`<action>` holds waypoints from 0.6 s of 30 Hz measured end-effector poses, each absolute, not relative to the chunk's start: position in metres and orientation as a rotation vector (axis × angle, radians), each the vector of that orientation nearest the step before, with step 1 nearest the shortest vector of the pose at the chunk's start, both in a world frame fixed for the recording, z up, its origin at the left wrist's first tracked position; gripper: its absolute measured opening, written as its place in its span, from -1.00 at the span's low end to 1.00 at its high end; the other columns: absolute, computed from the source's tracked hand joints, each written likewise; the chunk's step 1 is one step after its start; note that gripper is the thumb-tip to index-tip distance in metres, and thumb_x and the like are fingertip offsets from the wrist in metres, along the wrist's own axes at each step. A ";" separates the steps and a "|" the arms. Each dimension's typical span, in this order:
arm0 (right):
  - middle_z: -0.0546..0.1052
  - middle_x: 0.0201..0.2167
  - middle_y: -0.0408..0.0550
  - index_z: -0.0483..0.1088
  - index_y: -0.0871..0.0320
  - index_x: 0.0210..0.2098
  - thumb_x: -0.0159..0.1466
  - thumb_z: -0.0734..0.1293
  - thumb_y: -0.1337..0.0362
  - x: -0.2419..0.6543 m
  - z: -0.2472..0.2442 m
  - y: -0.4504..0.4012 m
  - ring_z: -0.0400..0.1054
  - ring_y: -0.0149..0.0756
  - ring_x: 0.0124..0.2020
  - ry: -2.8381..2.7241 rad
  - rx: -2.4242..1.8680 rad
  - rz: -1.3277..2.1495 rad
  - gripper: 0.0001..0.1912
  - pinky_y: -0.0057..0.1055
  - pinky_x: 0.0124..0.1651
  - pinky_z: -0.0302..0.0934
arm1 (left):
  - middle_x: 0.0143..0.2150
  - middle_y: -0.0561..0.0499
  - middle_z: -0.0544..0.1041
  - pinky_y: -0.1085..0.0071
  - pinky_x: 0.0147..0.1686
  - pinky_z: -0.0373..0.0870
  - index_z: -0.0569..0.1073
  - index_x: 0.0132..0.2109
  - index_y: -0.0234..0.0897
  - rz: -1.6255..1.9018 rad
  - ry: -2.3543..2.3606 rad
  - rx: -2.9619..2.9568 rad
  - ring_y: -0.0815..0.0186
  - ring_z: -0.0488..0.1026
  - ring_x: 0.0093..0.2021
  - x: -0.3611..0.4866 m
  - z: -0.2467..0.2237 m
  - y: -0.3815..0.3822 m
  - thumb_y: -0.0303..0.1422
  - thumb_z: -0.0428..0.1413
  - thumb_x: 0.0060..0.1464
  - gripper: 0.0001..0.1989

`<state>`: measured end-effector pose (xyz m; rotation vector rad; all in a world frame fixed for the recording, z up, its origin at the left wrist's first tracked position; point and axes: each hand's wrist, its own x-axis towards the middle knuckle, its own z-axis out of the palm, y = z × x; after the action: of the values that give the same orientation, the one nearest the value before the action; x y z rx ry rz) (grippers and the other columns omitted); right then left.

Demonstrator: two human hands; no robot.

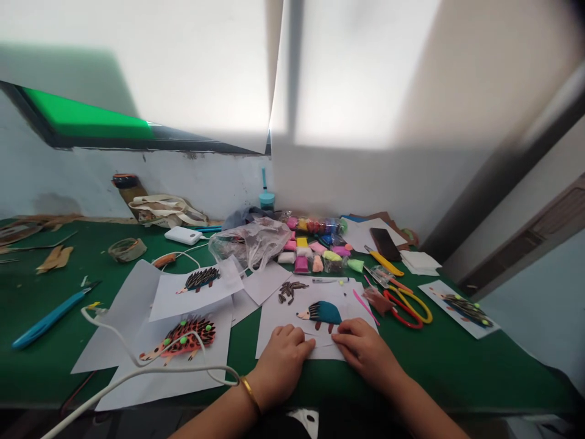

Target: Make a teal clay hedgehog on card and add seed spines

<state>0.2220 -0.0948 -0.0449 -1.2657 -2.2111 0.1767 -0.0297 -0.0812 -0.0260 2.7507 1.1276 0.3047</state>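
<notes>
A blue clay hedgehog (325, 311) with a pale face, brown legs and a few dark seeds near its head lies on white paper (269, 329). My left hand (284, 360) rests on the paper's lower left part, fingers curled and pressed together; whether anything is under them is hidden. At the hedgehog's lower right, my right hand (363, 352) has its thumb and index finger close together near the legs; anything between them is too small to make out. A pile of striped seeds (291, 291) lies above the hedgehog, beside a pen (330, 280).
Colourful clay packs (301, 264) and a plastic bag (251, 241) lie behind the paper. Red scissors (404, 311), a yellow cutter (386, 262) and a phone (385, 244) are at right. Hedgehog pictures (183, 338), a white cable (173, 369) and a blue tool (50, 320) lie at left.
</notes>
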 end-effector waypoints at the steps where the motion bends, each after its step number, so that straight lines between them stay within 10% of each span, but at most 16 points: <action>1: 0.52 -0.19 0.00 0.55 -0.03 -0.14 0.34 0.25 0.28 0.222 -0.045 -0.095 0.40 -0.18 -0.16 -2.213 -1.267 0.176 -0.76 -0.21 -0.10 0.35 | -0.14 -0.02 0.44 0.20 -0.04 0.23 0.39 0.09 -0.07 0.315 1.132 2.742 0.17 0.29 -0.10 -0.029 -0.026 -0.081 -0.44 0.03 0.26 -0.71; 18: 0.51 -0.19 -0.01 0.54 0.01 -0.12 0.33 0.26 0.33 0.222 -0.047 -0.091 0.38 -0.22 -0.14 -2.203 -1.252 0.165 -0.76 -0.25 -0.08 0.32 | -0.17 0.00 0.41 0.21 -0.08 0.22 0.43 0.01 -0.11 0.409 1.159 2.712 0.21 0.28 -0.12 -0.026 -0.031 -0.077 -0.48 0.04 0.26 -0.75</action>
<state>0.2218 -0.0914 -0.0470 -1.2517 -2.2034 0.1651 -0.0258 -0.0771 -0.0312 2.7124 1.1592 0.4087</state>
